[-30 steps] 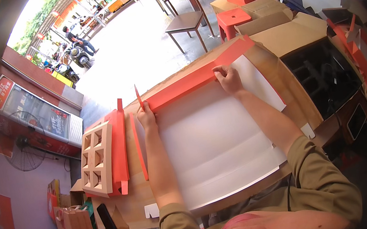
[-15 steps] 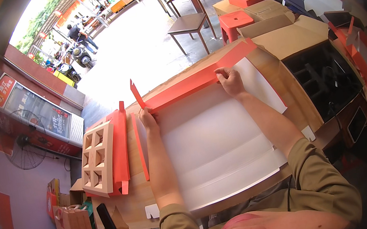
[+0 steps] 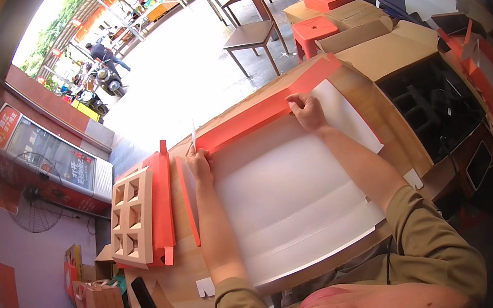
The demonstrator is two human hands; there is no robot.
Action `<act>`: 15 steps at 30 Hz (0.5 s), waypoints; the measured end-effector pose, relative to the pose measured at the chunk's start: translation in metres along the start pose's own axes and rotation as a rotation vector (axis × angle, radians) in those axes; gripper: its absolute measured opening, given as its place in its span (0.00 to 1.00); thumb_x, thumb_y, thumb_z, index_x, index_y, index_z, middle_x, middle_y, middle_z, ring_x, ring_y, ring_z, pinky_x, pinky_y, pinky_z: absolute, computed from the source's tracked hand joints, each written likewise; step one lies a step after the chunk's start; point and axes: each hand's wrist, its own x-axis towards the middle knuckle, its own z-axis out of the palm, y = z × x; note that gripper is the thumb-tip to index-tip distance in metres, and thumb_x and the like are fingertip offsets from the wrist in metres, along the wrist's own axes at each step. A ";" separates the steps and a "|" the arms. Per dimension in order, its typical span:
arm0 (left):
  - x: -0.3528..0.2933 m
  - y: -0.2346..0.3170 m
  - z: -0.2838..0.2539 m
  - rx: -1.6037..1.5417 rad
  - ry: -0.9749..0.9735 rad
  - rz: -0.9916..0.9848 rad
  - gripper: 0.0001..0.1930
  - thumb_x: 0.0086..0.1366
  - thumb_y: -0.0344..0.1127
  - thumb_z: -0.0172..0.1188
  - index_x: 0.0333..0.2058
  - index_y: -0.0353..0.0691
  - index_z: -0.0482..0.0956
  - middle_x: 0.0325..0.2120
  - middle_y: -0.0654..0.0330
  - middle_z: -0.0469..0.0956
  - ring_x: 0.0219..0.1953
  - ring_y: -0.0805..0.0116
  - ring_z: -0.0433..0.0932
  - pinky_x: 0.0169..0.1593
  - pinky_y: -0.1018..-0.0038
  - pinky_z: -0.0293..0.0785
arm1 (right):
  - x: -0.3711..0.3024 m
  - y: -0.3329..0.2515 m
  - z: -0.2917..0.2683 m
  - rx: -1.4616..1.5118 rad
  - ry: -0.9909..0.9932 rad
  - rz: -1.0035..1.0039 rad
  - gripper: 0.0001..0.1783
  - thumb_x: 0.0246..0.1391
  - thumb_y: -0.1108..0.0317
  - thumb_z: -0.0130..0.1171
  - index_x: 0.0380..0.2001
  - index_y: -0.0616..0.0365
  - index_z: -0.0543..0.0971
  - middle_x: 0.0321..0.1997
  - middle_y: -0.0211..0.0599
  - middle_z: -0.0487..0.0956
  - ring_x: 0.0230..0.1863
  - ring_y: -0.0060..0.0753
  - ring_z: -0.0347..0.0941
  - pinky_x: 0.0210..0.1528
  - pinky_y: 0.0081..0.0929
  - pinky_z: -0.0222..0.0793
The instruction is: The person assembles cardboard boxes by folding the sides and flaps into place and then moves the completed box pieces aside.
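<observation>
A large cardboard box blank (image 3: pixel 283 180), white on its upper face, lies spread on the table before me. Its far edge is folded up as a red strip (image 3: pixel 247 119). My left hand (image 3: pixel 199 162) is closed on the left corner of that strip, where a narrow end flap stands upright. Further right, my right hand (image 3: pixel 306 110) pinches the strip, thumb against its red face. The fingers behind the strip are partly hidden. Along the left side of the blank, another red edge (image 3: pixel 189 202) is raised.
Left on the table, a tan divider tray (image 3: pixel 135 218) with several square cells rests on red folded cardboard (image 3: pixel 167 213). A black phone (image 3: pixel 144 296) lies at the near left corner. On the right stands an open carton (image 3: pixel 399 50) with black contents. Beyond are a red stool (image 3: pixel 312 32) and a chair (image 3: pixel 249 35).
The end flap by my left hand has swung from leaning left to nearly edge-on, and my left fingers have shifted slightly at the corner. My right hand keeps its pinch on the strip.
</observation>
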 end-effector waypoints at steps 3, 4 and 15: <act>-0.006 0.002 0.014 0.155 0.081 0.090 0.05 0.64 0.33 0.62 0.37 0.39 0.78 0.20 0.69 0.72 0.16 0.82 0.65 0.17 0.81 0.59 | 0.000 0.000 -0.002 -0.006 -0.001 -0.010 0.09 0.61 0.71 0.59 0.40 0.62 0.85 0.25 0.32 0.83 0.26 0.22 0.81 0.31 0.24 0.78; -0.005 -0.001 0.012 0.162 0.092 0.101 0.08 0.64 0.34 0.64 0.39 0.39 0.79 0.21 0.69 0.73 0.16 0.82 0.65 0.17 0.81 0.59 | 0.000 -0.001 -0.002 -0.026 -0.007 -0.016 0.09 0.61 0.71 0.59 0.40 0.62 0.85 0.24 0.32 0.83 0.26 0.22 0.81 0.31 0.24 0.78; -0.003 -0.001 0.012 0.191 0.074 0.097 0.12 0.65 0.34 0.66 0.45 0.40 0.78 0.22 0.70 0.74 0.13 0.84 0.62 0.15 0.82 0.55 | 0.000 0.000 -0.002 -0.059 -0.009 -0.014 0.09 0.60 0.71 0.59 0.40 0.61 0.85 0.22 0.32 0.82 0.25 0.22 0.81 0.31 0.24 0.76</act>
